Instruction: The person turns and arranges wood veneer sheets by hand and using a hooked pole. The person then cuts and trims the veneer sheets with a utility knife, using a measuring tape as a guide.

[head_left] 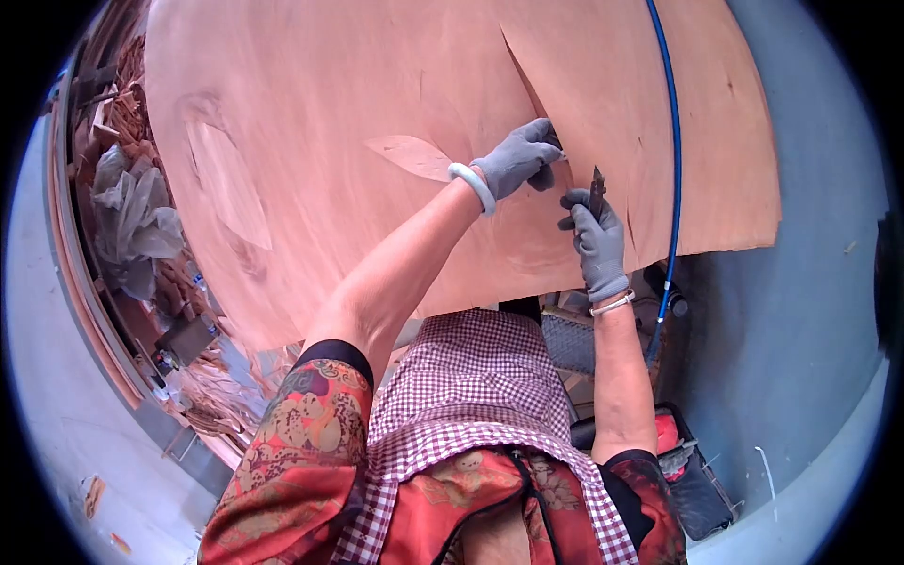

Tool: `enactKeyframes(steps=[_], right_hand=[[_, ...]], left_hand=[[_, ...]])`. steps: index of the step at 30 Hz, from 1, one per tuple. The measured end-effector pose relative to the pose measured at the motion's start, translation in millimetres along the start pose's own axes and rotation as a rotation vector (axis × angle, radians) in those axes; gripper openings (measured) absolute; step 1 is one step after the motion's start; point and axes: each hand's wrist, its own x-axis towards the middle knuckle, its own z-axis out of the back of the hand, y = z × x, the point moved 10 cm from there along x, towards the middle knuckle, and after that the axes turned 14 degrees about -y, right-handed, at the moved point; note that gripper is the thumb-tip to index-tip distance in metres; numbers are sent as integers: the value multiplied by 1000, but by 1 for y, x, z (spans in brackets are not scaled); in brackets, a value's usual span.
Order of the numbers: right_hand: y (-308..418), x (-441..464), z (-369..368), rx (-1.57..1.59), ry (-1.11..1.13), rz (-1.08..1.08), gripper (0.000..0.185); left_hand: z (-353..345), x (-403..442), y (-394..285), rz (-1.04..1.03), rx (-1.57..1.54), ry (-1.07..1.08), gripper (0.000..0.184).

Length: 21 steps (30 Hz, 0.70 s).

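A large sheet of thin wood veneer lies spread out before me, with a long dark split running down towards my hands. My left hand, in a grey glove, is at the lower part of that split. Its fingers are curled together, and a small dark patch shows at their tips; what they hold there is not clear. In my right hand, also gloved, is a utility knife gripped upright, its pointed tip facing away from me. The knife is just right of the split.
A blue hose crosses the sheet's right side and hangs past its near edge. Crumpled clear plastic and veneer scraps lie along the left. A black open container holding a red item stands at the lower right.
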Motion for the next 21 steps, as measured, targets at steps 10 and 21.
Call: enactKeyframes(steps=[10,21], right_hand=[[-9,3,5,-201,-45,-11,27],[-29,11,13,-59,-75,-94,26]], left_hand=[[10,8,-1,-95,457,-51,23],[-10,4,-26,-557,1649,-52,26]])
